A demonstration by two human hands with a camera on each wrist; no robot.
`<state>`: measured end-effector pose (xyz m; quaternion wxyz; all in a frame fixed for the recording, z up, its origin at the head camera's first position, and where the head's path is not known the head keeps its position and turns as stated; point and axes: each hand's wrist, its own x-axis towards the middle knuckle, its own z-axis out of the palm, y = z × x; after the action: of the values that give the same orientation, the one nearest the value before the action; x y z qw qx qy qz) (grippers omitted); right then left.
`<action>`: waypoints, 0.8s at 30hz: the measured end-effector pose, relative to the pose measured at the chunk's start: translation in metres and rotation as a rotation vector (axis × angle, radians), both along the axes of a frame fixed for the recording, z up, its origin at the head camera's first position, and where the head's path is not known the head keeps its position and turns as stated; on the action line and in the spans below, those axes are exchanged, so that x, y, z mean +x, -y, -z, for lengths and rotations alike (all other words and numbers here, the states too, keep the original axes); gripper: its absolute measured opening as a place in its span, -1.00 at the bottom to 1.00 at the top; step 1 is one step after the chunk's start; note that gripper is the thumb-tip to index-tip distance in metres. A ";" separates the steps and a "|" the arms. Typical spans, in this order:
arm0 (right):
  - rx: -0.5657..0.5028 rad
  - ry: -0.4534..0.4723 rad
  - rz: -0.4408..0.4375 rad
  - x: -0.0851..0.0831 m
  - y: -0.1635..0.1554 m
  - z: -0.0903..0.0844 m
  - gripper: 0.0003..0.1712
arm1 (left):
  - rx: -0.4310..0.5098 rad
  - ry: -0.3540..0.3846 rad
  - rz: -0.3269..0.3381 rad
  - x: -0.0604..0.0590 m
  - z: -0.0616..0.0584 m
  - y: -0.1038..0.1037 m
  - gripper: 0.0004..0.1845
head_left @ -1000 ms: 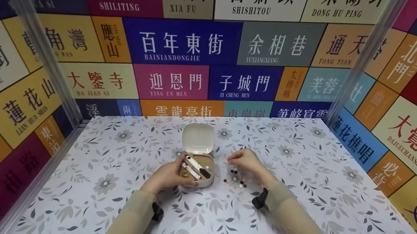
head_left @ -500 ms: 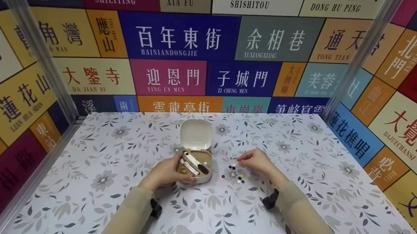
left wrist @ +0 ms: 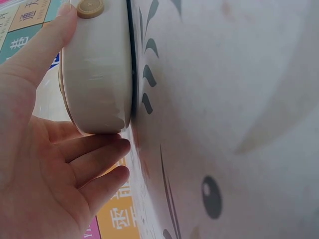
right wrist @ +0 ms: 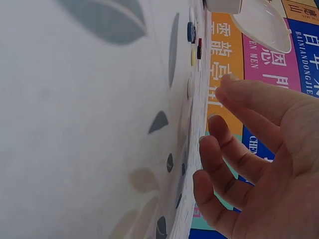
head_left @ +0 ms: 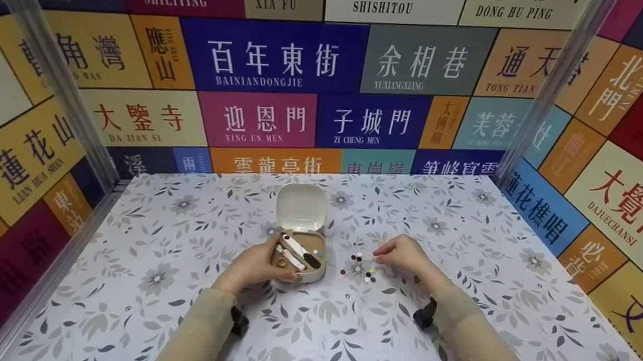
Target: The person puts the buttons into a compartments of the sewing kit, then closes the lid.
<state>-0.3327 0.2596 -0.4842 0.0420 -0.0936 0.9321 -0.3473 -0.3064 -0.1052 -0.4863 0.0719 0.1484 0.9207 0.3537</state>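
Observation:
A small beige case (head_left: pixel 301 256) stands open on the flowered table (head_left: pixel 171 272), its white lid (head_left: pixel 301 207) raised at the back. Inside lie a white and black tool (head_left: pixel 303 252) and some small bits. My left hand (head_left: pixel 272 262) grips the case, thumb on its near rim and fingers along its side (left wrist: pixel 97 64). A cluster of small coloured buttons (head_left: pixel 362 266) lies just right of the case. My right hand (head_left: pixel 385 257) hovers right of the buttons with loosely curled fingers (right wrist: pixel 234 149), and I see nothing in it.
Panels with coloured signs wall the table at the back and on both sides. Metal posts (head_left: pixel 550 88) stand at the two back corners. Flowered cloth covers the whole tabletop.
My right hand has drawn away from the case, moving right and a little nearer, past the buttons. The left hand keeps its hold on the case.

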 end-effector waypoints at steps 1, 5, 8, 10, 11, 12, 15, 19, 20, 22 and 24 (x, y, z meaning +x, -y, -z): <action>0.010 0.004 0.007 0.001 0.000 0.000 -0.84 | -0.003 0.001 -0.002 0.000 0.000 0.000 0.37; 0.054 0.018 0.024 0.003 -0.001 0.000 -0.84 | -0.002 0.000 -0.002 0.000 -0.001 0.000 0.35; 0.092 0.033 0.029 0.005 -0.002 -0.002 -0.84 | 0.002 0.000 0.000 0.000 -0.001 0.000 0.34; 0.113 0.054 0.035 0.007 -0.002 -0.003 -0.84 | 0.006 0.002 0.002 0.000 -0.002 0.000 0.34; 0.123 0.061 0.033 0.007 -0.002 -0.004 -0.84 | -0.002 0.001 0.002 0.000 -0.002 0.000 0.35; 0.132 0.065 0.028 0.008 -0.003 -0.004 -0.83 | -0.008 0.001 0.002 0.000 -0.002 0.001 0.35; 0.144 0.074 0.023 0.009 -0.003 -0.005 -0.82 | -0.032 0.000 -0.002 0.000 -0.003 0.001 0.35; 0.166 0.070 0.022 0.010 -0.001 -0.005 -0.82 | -0.042 0.009 -0.007 -0.001 -0.003 0.000 0.35; 0.176 0.064 0.020 0.011 -0.001 -0.005 -0.82 | -0.040 0.015 -0.010 -0.001 -0.003 0.000 0.36; 0.197 0.056 0.020 0.012 0.000 -0.005 -0.83 | -0.037 0.026 -0.015 -0.001 -0.003 0.000 0.36; 0.217 0.047 0.020 0.013 0.002 -0.006 -0.83 | -0.037 0.037 -0.018 0.000 -0.003 -0.001 0.36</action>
<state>-0.3196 0.2577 -0.4786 0.0701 -0.0711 0.9639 -0.2467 -0.3069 -0.1043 -0.4829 0.0883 0.1321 0.9269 0.3399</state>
